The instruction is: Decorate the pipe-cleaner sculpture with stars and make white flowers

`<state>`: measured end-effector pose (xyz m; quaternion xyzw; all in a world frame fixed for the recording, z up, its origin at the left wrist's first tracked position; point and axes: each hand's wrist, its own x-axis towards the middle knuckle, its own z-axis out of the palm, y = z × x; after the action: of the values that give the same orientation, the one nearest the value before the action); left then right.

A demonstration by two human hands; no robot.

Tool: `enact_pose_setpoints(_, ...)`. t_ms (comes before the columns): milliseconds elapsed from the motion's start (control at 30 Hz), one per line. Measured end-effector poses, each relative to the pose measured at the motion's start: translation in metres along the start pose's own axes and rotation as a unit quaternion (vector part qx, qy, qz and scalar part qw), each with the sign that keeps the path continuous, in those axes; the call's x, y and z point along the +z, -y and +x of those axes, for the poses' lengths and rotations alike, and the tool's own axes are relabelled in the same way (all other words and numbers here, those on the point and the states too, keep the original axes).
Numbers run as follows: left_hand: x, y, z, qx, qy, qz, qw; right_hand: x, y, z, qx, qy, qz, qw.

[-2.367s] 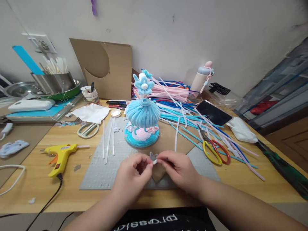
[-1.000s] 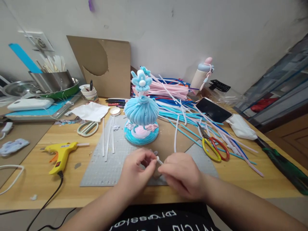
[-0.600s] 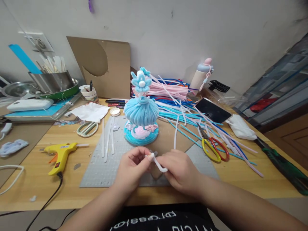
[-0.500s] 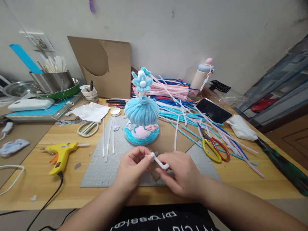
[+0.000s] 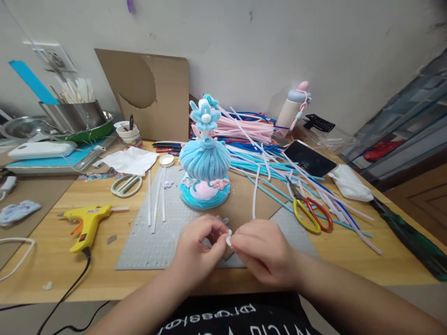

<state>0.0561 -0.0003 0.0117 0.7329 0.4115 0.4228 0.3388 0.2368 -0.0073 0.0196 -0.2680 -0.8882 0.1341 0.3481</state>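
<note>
Over the front of the grey cutting mat (image 5: 139, 253), my left hand (image 5: 200, 244) pinches a short piece of white pipe cleaner (image 5: 229, 237). My right hand (image 5: 263, 249) meets it from the right, fingers closed on the same piece; most of it is hidden between the fingertips. Just behind my hands stands a blue pipe-cleaner figure (image 5: 205, 160) with a puffed skirt and a flower on top, on a round blue base (image 5: 206, 201). A small greyish-white piece (image 5: 222, 220) lies between the base and my fingers.
A yellow hot glue gun (image 5: 89, 221) and pale-handled scissors (image 5: 126, 186) lie to the left. Red-and-yellow-handled scissors (image 5: 309, 211) rest at the right, beside loose pipe cleaners (image 5: 258, 160). Clear glue sticks (image 5: 157, 200) lie on the mat. A phone (image 5: 309, 158) is farther back.
The white pipe cleaner's bent end, which stuck out toward my right hand, is now folded in and mostly covered. My right fingers have closed in against my left fingertips.
</note>
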Motion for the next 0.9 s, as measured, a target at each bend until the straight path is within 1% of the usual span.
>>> enact_pose_setpoints(33, 0.000, 0.000, 0.000, 0.020, 0.018, 0.004, 1.000, -0.001, -0.002, 0.000, 0.029, -0.029, 0.031, 0.999)
enact_pose_setpoints(100, 0.000, -0.001, 0.000, 0.034, 0.040, -0.012, 0.999, -0.001, -0.007, 0.001, 0.093, -0.069, 0.071, 0.991)
enact_pose_setpoints(133, -0.001, -0.002, 0.000, 0.028, 0.042, -0.028, 0.998, -0.001, -0.009, 0.001, 0.116, -0.070, 0.072, 0.988)
enact_pose_setpoints(167, -0.001, -0.002, 0.000, 0.017, 0.036, -0.048, 0.998, 0.000, -0.010, 0.002, 0.127, -0.055, 0.061, 0.989)
enact_pose_setpoints(233, -0.002, -0.001, -0.001, -0.012, 0.011, -0.080, 0.997, 0.001, -0.010, 0.002, 0.109, -0.004, 0.017, 0.994)
enact_pose_setpoints(333, -0.002, 0.002, -0.002, -0.045, -0.031, -0.085, 0.995, 0.003, -0.006, 0.002, 0.041, 0.052, -0.055, 0.996)
enact_pose_setpoints(400, 0.000, 0.003, -0.002, -0.039, -0.046, -0.055, 0.997, 0.003, -0.002, 0.002, 0.010, 0.063, -0.082, 0.995)
enact_pose_setpoints(467, 0.001, 0.004, -0.002, -0.010, -0.037, -0.011, 0.999, 0.002, -0.001, 0.001, -0.002, 0.062, -0.092, 0.994)
enact_pose_setpoints(533, 0.001, 0.003, -0.001, 0.020, -0.011, 0.023, 0.999, 0.000, -0.002, 0.001, 0.008, 0.046, -0.073, 0.996)
enact_pose_setpoints(567, 0.001, 0.002, -0.001, 0.030, 0.005, 0.029, 0.999, 0.000, -0.004, 0.001, 0.025, 0.031, -0.050, 0.998)
enact_pose_setpoints(667, -0.001, -0.001, 0.001, 0.039, 0.048, -0.004, 0.998, -0.001, -0.009, 0.003, 0.104, -0.014, 0.054, 0.993)
enact_pose_setpoints(767, -0.004, -0.004, 0.001, -0.006, 0.062, -0.074, 0.995, 0.000, -0.012, 0.005, 0.150, -0.012, 0.129, 0.980)
enact_pose_setpoints(833, -0.004, -0.004, 0.000, -0.057, 0.049, -0.119, 0.990, 0.002, -0.011, 0.005, 0.151, 0.004, 0.138, 0.979)
enact_pose_setpoints(900, -0.004, -0.003, -0.001, -0.100, 0.029, -0.154, 0.982, 0.004, -0.009, 0.004, 0.136, 0.025, 0.115, 0.984)
